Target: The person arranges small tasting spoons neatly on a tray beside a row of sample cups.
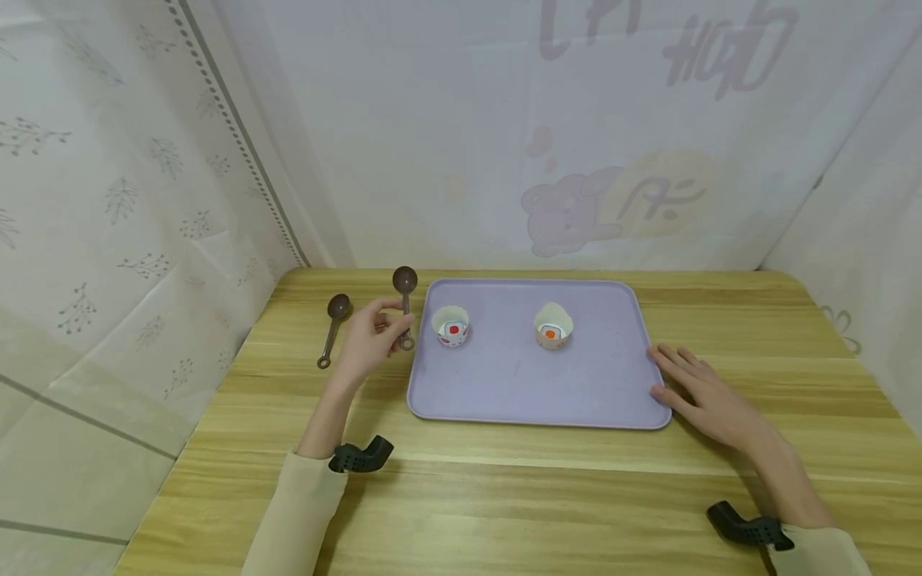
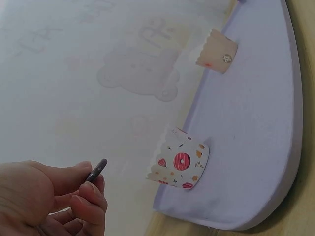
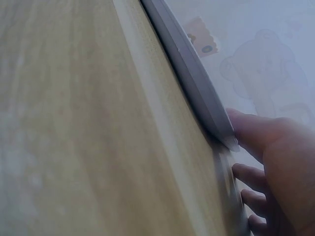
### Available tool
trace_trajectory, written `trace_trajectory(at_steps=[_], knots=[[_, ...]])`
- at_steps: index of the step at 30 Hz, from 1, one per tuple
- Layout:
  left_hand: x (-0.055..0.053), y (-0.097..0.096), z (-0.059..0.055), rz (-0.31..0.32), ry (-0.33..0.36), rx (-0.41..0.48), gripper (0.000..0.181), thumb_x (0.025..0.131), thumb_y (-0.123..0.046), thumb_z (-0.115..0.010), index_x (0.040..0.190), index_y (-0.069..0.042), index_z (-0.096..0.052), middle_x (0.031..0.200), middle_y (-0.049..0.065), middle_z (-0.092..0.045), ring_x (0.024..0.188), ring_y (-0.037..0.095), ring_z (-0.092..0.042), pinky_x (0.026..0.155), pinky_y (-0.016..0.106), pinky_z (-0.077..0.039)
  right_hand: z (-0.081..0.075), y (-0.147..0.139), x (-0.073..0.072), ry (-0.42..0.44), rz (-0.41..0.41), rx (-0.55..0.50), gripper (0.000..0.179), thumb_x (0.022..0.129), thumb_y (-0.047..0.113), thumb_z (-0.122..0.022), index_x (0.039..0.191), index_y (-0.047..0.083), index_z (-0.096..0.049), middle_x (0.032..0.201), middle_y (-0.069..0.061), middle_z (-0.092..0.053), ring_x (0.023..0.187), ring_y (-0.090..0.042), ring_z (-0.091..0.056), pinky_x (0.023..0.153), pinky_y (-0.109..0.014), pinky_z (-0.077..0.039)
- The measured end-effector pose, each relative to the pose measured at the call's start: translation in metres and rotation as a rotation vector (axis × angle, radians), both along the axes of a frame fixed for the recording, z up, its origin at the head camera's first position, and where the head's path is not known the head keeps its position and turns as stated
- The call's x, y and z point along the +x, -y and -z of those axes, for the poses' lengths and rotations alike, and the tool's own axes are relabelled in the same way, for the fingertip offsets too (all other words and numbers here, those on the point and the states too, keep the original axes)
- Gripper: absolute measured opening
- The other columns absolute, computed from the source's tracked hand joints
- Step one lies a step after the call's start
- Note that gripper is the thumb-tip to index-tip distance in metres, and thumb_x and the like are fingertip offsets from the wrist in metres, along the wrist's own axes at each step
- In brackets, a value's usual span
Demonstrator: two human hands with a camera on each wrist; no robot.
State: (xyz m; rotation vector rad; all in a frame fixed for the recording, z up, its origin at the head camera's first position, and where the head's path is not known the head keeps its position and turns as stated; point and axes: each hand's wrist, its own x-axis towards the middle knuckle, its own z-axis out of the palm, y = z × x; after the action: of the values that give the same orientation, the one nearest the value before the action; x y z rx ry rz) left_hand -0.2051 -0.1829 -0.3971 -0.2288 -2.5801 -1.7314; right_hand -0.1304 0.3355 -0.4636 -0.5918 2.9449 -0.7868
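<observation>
My left hand (image 1: 369,342) pinches a dark brown measuring spoon (image 1: 406,280) by its handle, just off the tray's left edge. The spoon's bowl points away from me; the left wrist view shows only the handle's end (image 2: 97,170) between thumb and fingers. A second brown measuring spoon (image 1: 338,306) lies on the table left of that hand. On the lilac tray (image 1: 497,392) stand a white donut-printed paper baking cup (image 2: 179,162) and a beige paper baking cup (image 2: 219,53). With fingers extended, my right hand (image 1: 716,404) touches the tray's right edge.
Inside the left cup is a red patch (image 1: 454,330), in the other an orange patch (image 1: 551,334); what they are I cannot tell. Beneath everything lies a wood-grain table (image 1: 504,504). A printed white curtain (image 1: 432,160) hangs behind it.
</observation>
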Motion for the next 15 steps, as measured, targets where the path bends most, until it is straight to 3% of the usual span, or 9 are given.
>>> trace_trajectory(at_steps=[7, 15], knots=[[-0.001, -0.005, 0.0, -0.002, 0.028, 0.016, 0.036, 0.099, -0.019, -0.068, 0.128, 0.0, -0.058, 0.077, 0.013, -0.063, 0.057, 0.019, -0.054, 0.051, 0.023, -0.045, -0.001, 0.0, 0.0, 0.0, -0.001, -0.004, 0.066, 0.104, 0.034, -0.058, 0.16, 0.014, -0.029, 0.161, -0.025, -0.026, 0.148, -0.051, -0.014, 0.121, -0.054, -0.003], [0.0, -0.011, 0.002, 0.009, 0.02, 0.014, 0.033, 0.099, -0.014, -0.067, 0.128, 0.0, -0.058, 0.078, 0.013, -0.064, 0.056, 0.02, -0.055, 0.05, 0.024, -0.046, -0.001, 0.0, 0.0, 0.03, 0.012, -0.005, 0.067, 0.104, 0.036, -0.057, 0.161, 0.016, -0.028, 0.162, -0.024, -0.025, 0.149, -0.05, -0.012, 0.118, -0.062, -0.007]])
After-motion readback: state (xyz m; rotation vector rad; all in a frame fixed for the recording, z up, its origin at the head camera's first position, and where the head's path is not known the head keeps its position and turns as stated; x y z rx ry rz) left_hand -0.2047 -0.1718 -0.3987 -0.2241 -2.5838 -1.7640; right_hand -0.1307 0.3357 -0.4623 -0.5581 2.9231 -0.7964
